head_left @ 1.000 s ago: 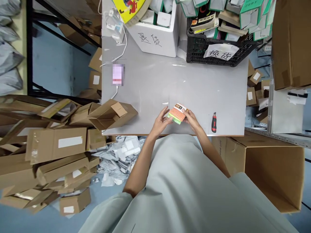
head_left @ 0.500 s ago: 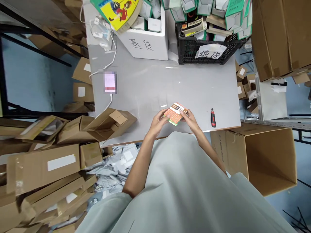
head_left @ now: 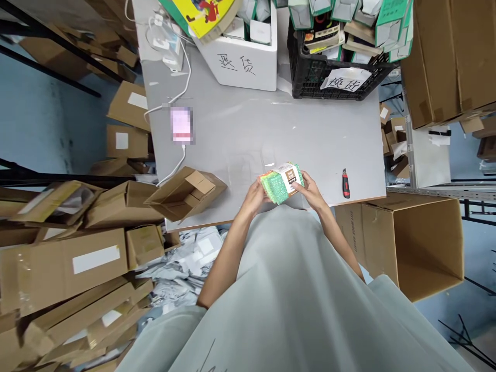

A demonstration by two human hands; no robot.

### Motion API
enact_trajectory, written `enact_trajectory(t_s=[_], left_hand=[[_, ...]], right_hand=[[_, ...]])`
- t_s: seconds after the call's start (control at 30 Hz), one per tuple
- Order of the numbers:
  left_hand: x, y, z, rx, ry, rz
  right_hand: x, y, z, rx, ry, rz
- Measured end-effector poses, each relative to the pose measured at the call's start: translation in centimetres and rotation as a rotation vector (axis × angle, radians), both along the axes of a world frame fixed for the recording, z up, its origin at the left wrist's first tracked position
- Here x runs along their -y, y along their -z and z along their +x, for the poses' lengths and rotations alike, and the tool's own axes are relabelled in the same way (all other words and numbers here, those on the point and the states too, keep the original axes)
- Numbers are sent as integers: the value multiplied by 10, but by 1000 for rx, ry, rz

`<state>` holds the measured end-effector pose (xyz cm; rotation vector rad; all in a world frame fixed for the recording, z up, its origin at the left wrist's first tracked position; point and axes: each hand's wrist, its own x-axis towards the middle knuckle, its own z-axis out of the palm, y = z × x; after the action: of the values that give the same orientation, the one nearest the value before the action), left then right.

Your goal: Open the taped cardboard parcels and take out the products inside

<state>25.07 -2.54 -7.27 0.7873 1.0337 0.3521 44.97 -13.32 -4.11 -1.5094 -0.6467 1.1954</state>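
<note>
A pack of scouring sponges (head_left: 276,187), green on top with some orange at its far left edge, is wrapped in a white and brown paper band. It is held tilted above the front edge of the grey table (head_left: 248,129). My left hand (head_left: 256,196) grips its left end, the fingers partly hidden by it. My right hand (head_left: 311,192) holds the right end, thumb lying on the band. A red and black utility knife (head_left: 345,184) lies on the table to the right of my right hand. An open cardboard box (head_left: 188,194) sits to the left of my left hand.
At the back stand a white foam box (head_left: 248,72) and a black crate (head_left: 306,77), both filled with boxes and books. A phone-like device (head_left: 182,125) on a white cable lies at left. Cardboard boxes (head_left: 96,258) pile up left; a large open carton (head_left: 428,248) stands right.
The sponge pack has been turned over in my hands, from its orange face to its green one. The view has shifted slightly.
</note>
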Motion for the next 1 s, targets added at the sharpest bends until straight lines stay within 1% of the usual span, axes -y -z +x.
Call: enact_trajectory(t_s=[0.07,0.13,0.27,0.33,0.43,0.63,0.8,0.9,1.0], left_hand=[[-2,-1,-1,46,-102,56],[-5,-3,-2,122,-113,119],[-8,-5,-5,130,14,255],[-10,-6,-7,133,74,285],[-13,-8,-11,158,142,300],[-11,-9,-15,196,168,317],[-8,-6,-14,205,173,319],[-9,-10,-12,216,206,324],[-10,-18,-12,229,246,354]], right_hand=[[-2,2,-4,33,59,-10],[-4,3,-9,63,80,-10],[-6,-6,-17,81,-20,18],[-4,-11,-19,81,-61,18],[1,-15,-18,51,-80,9],[10,-14,-9,-10,-72,-21],[16,-15,1,-25,-124,-3],[21,-15,11,-42,-174,-6],[27,-15,21,-30,-208,-31]])
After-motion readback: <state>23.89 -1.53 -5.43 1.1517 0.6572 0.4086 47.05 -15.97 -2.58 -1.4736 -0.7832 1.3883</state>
